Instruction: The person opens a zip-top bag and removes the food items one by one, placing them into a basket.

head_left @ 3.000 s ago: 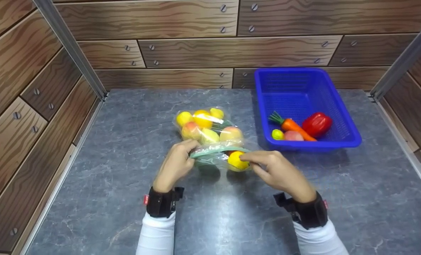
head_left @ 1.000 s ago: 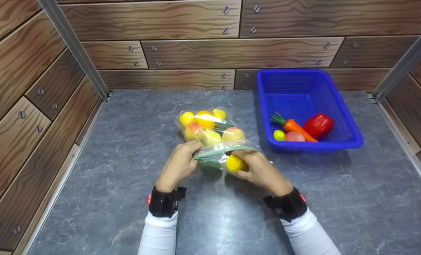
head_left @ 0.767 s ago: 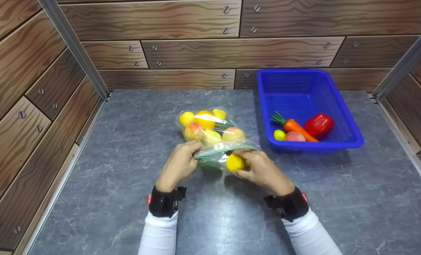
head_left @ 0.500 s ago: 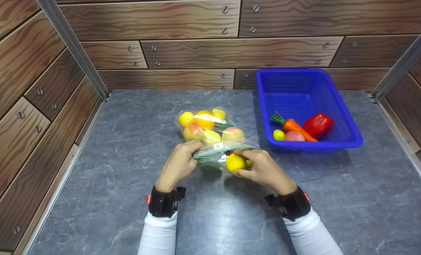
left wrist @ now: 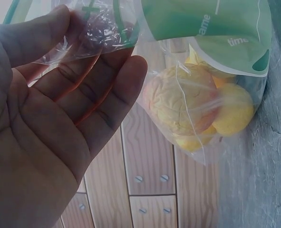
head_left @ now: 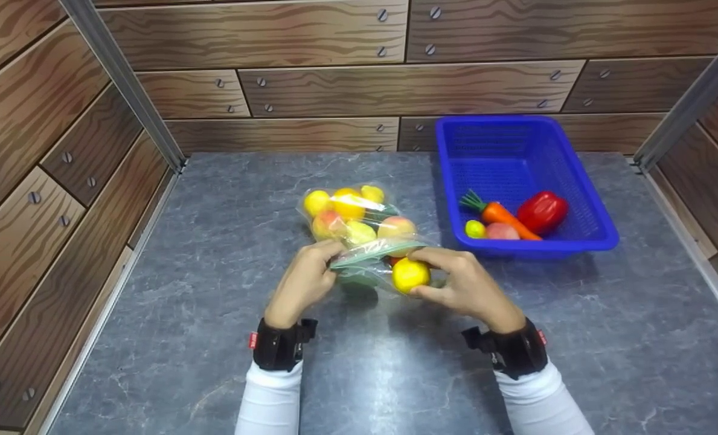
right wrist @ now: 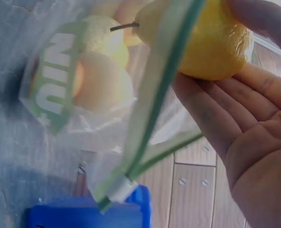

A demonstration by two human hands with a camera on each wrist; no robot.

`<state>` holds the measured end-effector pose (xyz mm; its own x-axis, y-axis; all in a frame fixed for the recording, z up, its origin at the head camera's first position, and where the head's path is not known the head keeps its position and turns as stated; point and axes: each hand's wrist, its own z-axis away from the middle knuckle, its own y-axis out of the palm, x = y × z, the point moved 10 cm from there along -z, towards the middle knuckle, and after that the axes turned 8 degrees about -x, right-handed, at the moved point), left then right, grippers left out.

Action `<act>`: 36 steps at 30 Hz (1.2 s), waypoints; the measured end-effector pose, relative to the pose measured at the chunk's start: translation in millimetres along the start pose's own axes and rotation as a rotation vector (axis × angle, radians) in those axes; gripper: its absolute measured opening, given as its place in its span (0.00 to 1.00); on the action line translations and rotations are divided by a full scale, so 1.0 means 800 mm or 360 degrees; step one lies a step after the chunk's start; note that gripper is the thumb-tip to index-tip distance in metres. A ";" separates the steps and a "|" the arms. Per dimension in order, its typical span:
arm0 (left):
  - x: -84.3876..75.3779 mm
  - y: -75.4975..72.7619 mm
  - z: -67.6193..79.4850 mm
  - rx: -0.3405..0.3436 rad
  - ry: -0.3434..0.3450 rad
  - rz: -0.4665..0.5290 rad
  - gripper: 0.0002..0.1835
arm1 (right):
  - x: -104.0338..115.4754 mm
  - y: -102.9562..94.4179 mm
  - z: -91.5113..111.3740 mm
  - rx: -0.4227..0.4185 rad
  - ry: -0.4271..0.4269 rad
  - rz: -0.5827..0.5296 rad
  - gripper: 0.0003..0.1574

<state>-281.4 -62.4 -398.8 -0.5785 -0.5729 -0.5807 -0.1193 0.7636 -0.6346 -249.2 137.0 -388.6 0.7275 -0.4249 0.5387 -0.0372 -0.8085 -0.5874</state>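
The person's left hand point(head_left: 301, 281) is pinching the near-left edge of a clear plastic zip bag point(head_left: 365, 257) with a green seal strip, its thumb and fingers closing on the film. The right hand point(head_left: 470, 287) is gripping a yellow pear with a brown stem point(right wrist: 214, 47) between thumb and fingers, and is holding it at the bag's open mouth; in the right wrist view the strip is crossing in front of the fruit. Farther in, an orange round fruit point(head_left: 348, 206), a yellow round fruit point(head_left: 317, 203) and a red-and-yellow peach point(head_left: 327, 225) are lying together on the grey marbled table point(head_left: 214, 314). A blue rectangular plastic basket point(head_left: 576, 245) is standing to the right, holding an orange carrot point(head_left: 503, 216) and a glossy red bell pepper point(head_left: 543, 211).
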 end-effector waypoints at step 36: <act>0.001 -0.002 0.000 0.0017 -0.0050 0.0006 0.17 | -0.026 -0.118 0.007 -0.0711 0.0195 -0.0421 0.33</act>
<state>-281.6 -63.7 -398.5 -0.5532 -0.5791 -0.5988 -0.1081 0.7627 -0.6377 -257.2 224.8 -347.8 0.6672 -0.2061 0.7158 -0.1710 -0.9777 -0.1221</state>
